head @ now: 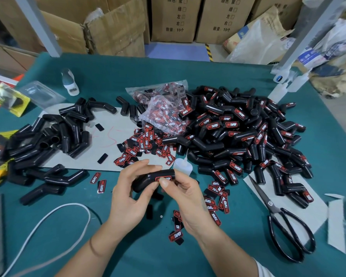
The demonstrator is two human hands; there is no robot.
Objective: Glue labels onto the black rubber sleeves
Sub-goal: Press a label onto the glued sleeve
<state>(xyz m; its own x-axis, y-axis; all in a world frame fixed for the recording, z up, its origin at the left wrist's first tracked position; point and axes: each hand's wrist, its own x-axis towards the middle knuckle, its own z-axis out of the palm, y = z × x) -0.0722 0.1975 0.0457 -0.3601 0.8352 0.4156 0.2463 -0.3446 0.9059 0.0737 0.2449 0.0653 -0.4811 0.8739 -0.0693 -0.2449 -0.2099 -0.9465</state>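
At lower centre of the frame, the left hand [131, 193] grips a black sleeve [148, 179] from below, while the right hand [185, 198] pinches its other end, thumb pressing on a red label [163, 178]. Behind them a glue bottle [183, 165] stands on the green counter [128, 246]. Labelled sleeves [242, 134] heap at right, bare sleeves [54, 134] at left, loose labels [144, 144] between, and scissors [284, 220] lie at lower right.

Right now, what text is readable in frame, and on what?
"PROTAPER": red-and-black loose labels on the table; "TAPER" is clear, the red first part less so.
"PROTAPER": labels on finished sleeves in the right pile.
"10个": after a blurred word, on the cardboard boxes behind, with checkbox rows of characters too blurred to read surely.
Label on the held sleeve: covered by the right hand, unreadable.
Glue bottle: too blurred.
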